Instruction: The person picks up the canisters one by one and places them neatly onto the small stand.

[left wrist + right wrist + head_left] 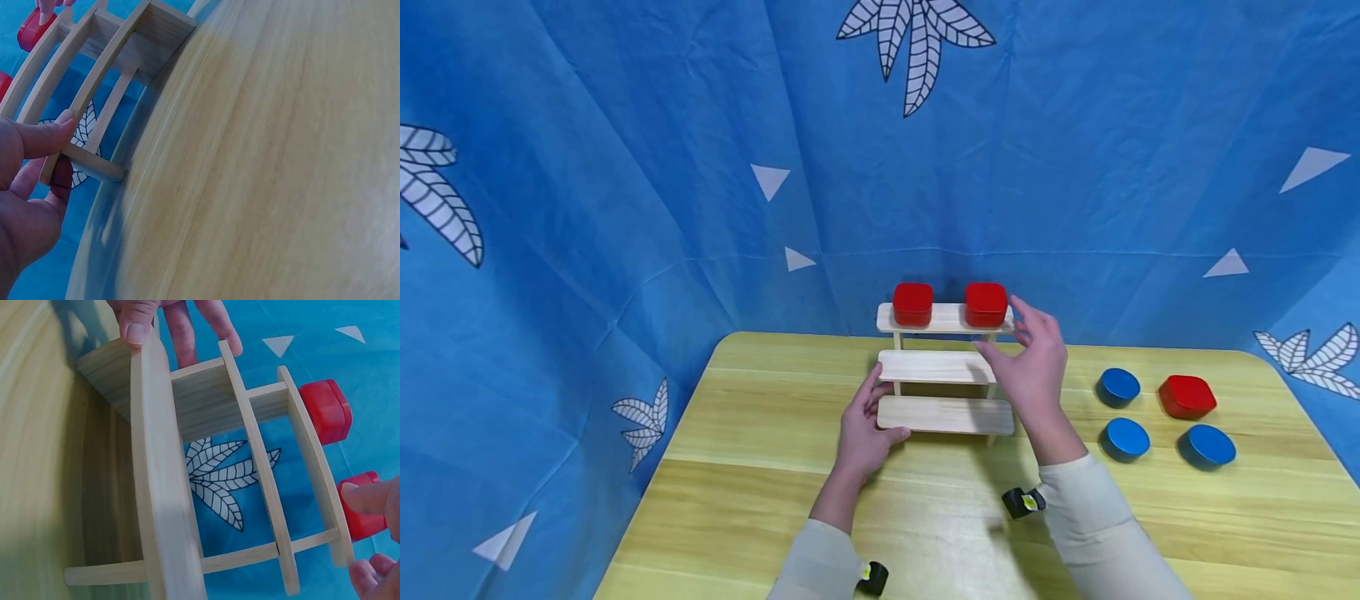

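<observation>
A small three-tier wooden shelf (936,367) stands on the table. Two red square boxes with rounded corners sit on its top tier, a left one (913,305) and a right one (986,305). My left hand (861,437) grips the left end of the lowest board (100,84), thumb over its front edge and fingers behind, as the left wrist view shows. Up at the top tier's right end, my right hand (1037,358) has thumb and fingers spread beside the right red box. In the right wrist view its thumb (359,497) overlaps that box (364,524).
Right of the shelf, three round blue containers (1117,388) (1125,440) (1206,447) and another red box (1187,397) lie on the wooden table (760,417). A blue patterned cloth (1075,167) hangs close behind the shelf and the table's back edge.
</observation>
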Motion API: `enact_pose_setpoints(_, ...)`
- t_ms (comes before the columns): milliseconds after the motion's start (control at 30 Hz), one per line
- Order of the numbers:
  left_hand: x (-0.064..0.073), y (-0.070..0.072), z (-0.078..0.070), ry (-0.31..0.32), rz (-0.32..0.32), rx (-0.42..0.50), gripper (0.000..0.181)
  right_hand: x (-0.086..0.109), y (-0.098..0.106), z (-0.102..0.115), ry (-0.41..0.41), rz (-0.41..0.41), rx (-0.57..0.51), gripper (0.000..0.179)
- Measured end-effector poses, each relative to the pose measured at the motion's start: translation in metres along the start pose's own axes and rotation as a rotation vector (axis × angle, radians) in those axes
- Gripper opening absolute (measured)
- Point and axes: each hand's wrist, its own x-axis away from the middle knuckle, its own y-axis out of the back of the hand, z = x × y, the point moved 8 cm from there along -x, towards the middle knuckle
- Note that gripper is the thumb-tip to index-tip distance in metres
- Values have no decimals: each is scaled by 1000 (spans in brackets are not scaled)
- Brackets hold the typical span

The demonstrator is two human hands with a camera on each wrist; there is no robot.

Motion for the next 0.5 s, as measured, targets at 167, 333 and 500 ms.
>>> enact_pose_setpoints(167,6,-1,-14,0,7,-10,112,4,2,-4,0,-1,11,73)
enact_pose_setpoints(333,12,-2,-28,-12,10,-4,109,7,5,-9,-5,-6,33,71)
enact_pose_setpoints(500,12,-2,-28,-14,5,-1,109,10,6,-13,-15,-10,24,67)
